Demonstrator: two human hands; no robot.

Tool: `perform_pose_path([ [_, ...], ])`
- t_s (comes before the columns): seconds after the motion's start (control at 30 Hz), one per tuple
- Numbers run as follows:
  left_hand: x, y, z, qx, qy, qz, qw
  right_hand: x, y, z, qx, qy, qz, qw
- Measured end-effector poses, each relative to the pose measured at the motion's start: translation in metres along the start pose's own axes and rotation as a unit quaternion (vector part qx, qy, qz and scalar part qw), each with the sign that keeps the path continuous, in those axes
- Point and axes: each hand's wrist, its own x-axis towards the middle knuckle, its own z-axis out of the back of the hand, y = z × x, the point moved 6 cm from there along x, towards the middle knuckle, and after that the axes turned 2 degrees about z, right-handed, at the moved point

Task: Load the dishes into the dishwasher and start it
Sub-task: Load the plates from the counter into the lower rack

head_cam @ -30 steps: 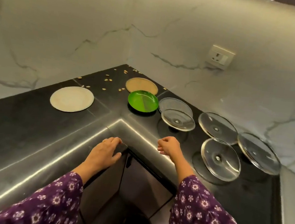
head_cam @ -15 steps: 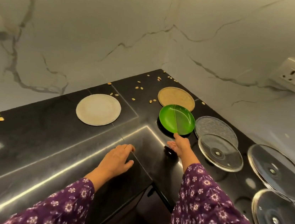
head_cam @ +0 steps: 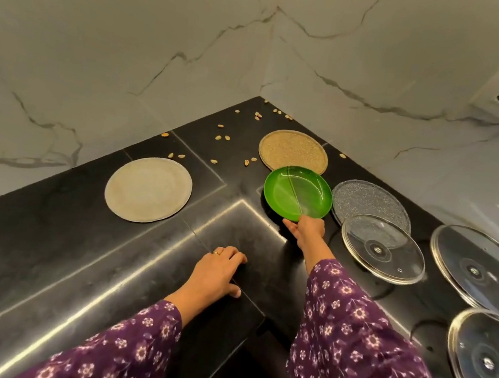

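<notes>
I judge the task barely begun: no dishwasher is in view, and every dish I can see sits out on the black desk (head_cam: 46, 242). The green plate (head_cam: 298, 193), centre right of the frame, is the first one in hand; my right hand (head_cam: 306, 230) pinches its near rim and the plate looks tipped up off the desk, with shadow under its left side. My left hand (head_cam: 219, 274) rests on the inner corner of the desk at lower centre, fingers relaxed and holding nothing. Left to carry are the grey plate (head_cam: 148, 189) at centre left, the tan plate (head_cam: 293, 152) just behind the green one, the patterned glass plate (head_cam: 372, 200) and three glass lids (head_cam: 382, 252) on the right. A second ago my right hand hung loosely curled at the desk edge; since then it has reached the green plate, while my left has stayed put
</notes>
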Motion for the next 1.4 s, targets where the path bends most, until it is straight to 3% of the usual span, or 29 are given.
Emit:
perform_pose_path([
  [0.33,-0.002,-0.013,0.001,0.022,0.024,0.026,0.999,-0.049,0.016,0.042,-0.016,0.074,0.106,0.992],
  [0.6,-0.029,-0.120,-0.028,0.039,0.004,-0.088,0.995,-0.128,0.046,0.185,-0.033,0.019,0.208,0.977],
  [0.73,-0.065,-0.208,-0.062,0.037,0.018,-0.182,0.982,-0.176,0.041,0.309,-0.041,-0.071,0.252,0.964],
  [1.07,-0.201,-0.412,-0.173,0.070,0.114,-0.370,0.919,-0.338,-0.049,0.617,-0.029,-0.327,0.252,0.910],
  [1.2,-0.265,-0.481,-0.212,0.065,0.138,-0.451,0.880,-0.405,-0.098,0.710,-0.083,-0.416,0.187,0.886],
  [1.4,-0.334,-0.563,-0.257,0.092,0.161,-0.540,0.821,-0.494,-0.158,0.794,-0.052,-0.525,0.162,0.834],
])
